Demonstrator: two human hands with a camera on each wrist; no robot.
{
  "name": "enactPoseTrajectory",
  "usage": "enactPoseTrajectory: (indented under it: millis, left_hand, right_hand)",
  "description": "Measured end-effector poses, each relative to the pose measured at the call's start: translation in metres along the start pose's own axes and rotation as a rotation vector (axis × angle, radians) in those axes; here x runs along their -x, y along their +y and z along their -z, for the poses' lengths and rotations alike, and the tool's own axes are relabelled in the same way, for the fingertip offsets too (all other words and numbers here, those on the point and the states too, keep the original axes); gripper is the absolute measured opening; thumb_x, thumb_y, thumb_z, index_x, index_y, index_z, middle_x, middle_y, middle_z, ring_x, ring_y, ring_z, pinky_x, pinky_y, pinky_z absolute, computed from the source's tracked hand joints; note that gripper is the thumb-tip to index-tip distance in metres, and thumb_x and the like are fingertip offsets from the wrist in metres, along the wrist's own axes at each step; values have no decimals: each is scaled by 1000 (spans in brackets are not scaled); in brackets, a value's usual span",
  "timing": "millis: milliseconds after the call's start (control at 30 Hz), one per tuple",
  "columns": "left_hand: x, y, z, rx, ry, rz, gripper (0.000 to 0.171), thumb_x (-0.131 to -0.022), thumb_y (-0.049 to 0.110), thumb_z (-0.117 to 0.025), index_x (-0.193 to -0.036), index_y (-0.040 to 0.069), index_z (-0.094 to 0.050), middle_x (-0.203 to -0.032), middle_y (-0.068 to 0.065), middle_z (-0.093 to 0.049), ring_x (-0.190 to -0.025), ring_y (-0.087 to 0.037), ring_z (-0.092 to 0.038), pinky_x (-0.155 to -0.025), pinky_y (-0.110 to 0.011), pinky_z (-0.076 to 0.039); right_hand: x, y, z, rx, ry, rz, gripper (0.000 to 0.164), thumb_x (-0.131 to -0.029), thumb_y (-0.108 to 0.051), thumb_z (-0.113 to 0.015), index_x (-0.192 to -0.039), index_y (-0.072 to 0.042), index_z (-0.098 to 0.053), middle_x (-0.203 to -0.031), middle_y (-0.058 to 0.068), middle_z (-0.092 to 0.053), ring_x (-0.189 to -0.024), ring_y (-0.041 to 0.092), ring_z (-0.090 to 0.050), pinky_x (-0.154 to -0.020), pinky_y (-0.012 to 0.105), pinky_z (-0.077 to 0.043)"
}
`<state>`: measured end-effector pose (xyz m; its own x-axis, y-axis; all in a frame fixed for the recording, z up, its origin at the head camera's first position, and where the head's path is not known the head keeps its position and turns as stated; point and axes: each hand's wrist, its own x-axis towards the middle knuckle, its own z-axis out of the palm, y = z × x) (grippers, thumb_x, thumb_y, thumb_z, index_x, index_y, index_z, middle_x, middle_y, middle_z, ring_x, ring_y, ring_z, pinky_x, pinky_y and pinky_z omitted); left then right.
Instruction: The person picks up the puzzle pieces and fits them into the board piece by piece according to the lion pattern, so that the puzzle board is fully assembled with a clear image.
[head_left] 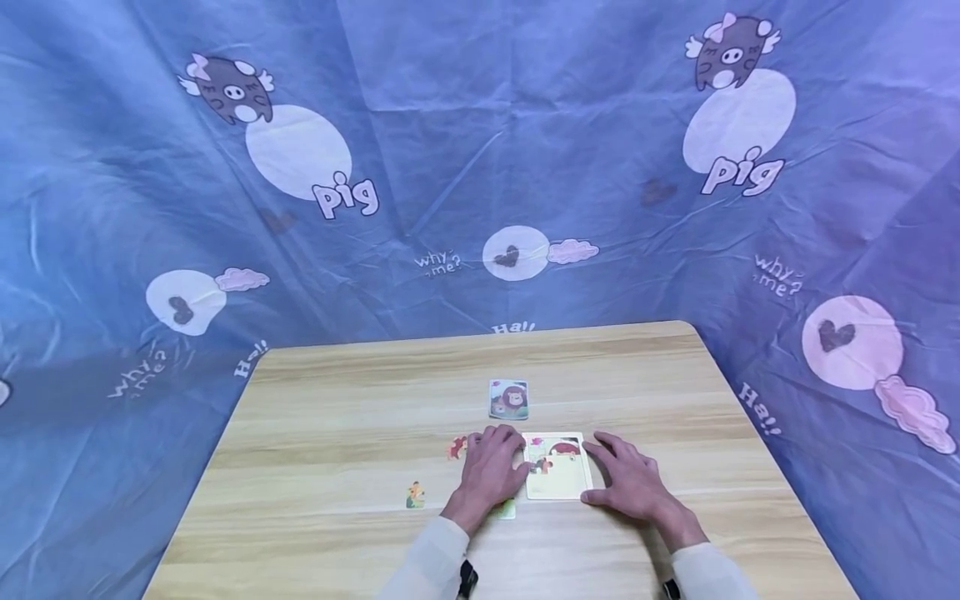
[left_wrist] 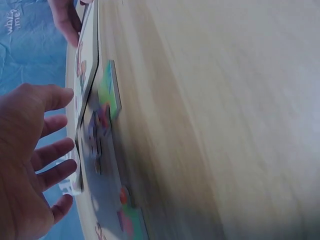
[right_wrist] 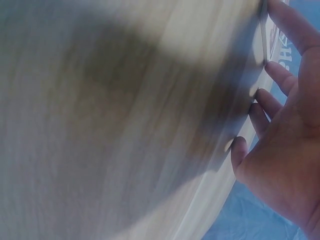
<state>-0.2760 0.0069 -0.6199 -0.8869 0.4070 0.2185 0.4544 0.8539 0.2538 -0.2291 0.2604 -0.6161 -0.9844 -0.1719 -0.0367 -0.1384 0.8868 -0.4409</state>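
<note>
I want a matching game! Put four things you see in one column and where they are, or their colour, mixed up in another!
1. picture card
2. puzzle tray
3. orange-and-green puzzle piece
4. hanging cloth

A. mostly blue
B. between the left hand and right hand
C. farthest left of the pieces on the table
D. lying on the table, beyond the hands

Right pairs: 1-D, 2-B, 3-C, 4-A

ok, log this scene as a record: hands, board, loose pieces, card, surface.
left hand: at board's left edge
right hand: fingers and thumb at board's right edge
puzzle board: partly filled, lower part bare
loose pieces: left of board, one partly hidden by left hand
picture card: beyond board, animal picture
table: wood-grain
</note>
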Motion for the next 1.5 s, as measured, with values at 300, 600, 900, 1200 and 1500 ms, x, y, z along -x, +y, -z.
enactPoseTrajectory:
  millis: [300, 600, 900, 1200, 1500]
  left_hand:
    - [7, -14, 8, -10, 2, 38, 27, -81, 38, -65, -104, 25, -69, -111, 7, -64, -103, -17, -57, -92, -44, -39]
    - [14, -26, 11, -6, -23, 93, 30, -83, 42, -64, -108, 26, -67, -117, 5, -64, -109, -19, -55, -99, -48, -36]
    - [18, -36, 15, 27, -5, 126, 29, -84, 40, -65, -107, 23, -68, -115, 3, -64, -108, -20, -54, -98, -50, -35]
    - [22, -56, 23, 79, 16, 187, 29, -82, 39, -67, -106, 23, -68, -116, 4, -63, -108, -20, -53, -97, -50, -33]
    - [27, -66, 26, 71, 45, 202, 27, -80, 38, -70, -102, 22, -68, -111, 4, -63, -102, -19, -54, -92, -48, -34]
  right_hand:
    - [0, -1, 2, 7, -7, -5, 87, -67, -56, -78, -140, -16, -50, -148, 13, -40, -133, 37, -39, -89, 59, -34]
    - [-1, 2, 0, 10, 3, 0, 86, -67, -55, -78, -139, -18, -51, -148, 12, -40, -133, 37, -40, -87, 56, -34]
    - [-1, 0, 3, -15, -10, -2, 86, -67, -54, -79, -139, -17, -51, -149, 14, -39, -133, 39, -39, -89, 58, -34]
    - [2, 2, 1, -11, -2, -4, 86, -66, -56, -78, -139, -17, -52, -148, 13, -41, -132, 38, -40, -86, 56, -34]
    - [0, 3, 1, -9, -2, -1, 86, -67, -57, -78, -139, -18, -52, -148, 12, -41, -132, 38, -40, -86, 56, -34]
